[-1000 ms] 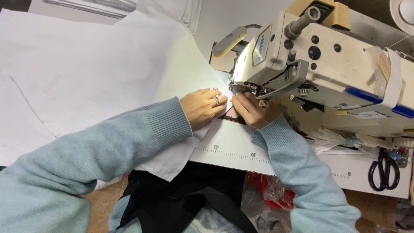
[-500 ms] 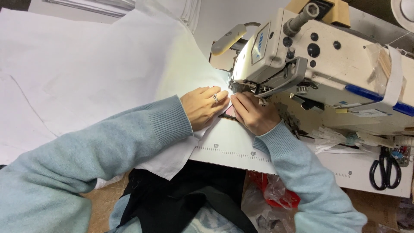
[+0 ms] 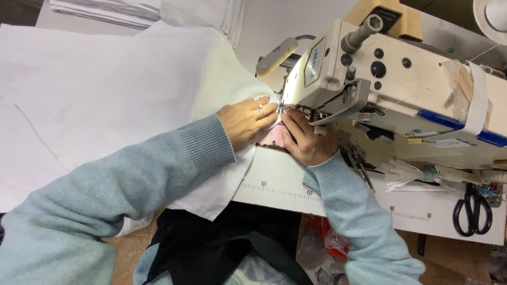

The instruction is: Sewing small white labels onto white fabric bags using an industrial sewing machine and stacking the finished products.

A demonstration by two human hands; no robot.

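Observation:
My left hand (image 3: 244,122), a ring on one finger, lies flat on white fabric (image 3: 105,100) just left of the needle of a cream industrial sewing machine (image 3: 391,79). My right hand (image 3: 303,138) sits under the machine head, fingers pressing a small pink piece (image 3: 270,136) and the fabric edge against the table. Both fingertips meet close to the presser foot (image 3: 288,109). The needle itself is hidden behind my fingers. Pale blue knit sleeves cover both arms.
A white table (image 3: 280,182) with a printed ruler strip runs along the front. Black scissors (image 3: 471,208) lie at the right near small tools and clutter. Folded white cloth (image 3: 105,8) is stacked at the back. Dark fabric (image 3: 222,243) lies in my lap.
Both hands have stayed at the presser foot with only slight finger shifts. The camera view has drifted a little.

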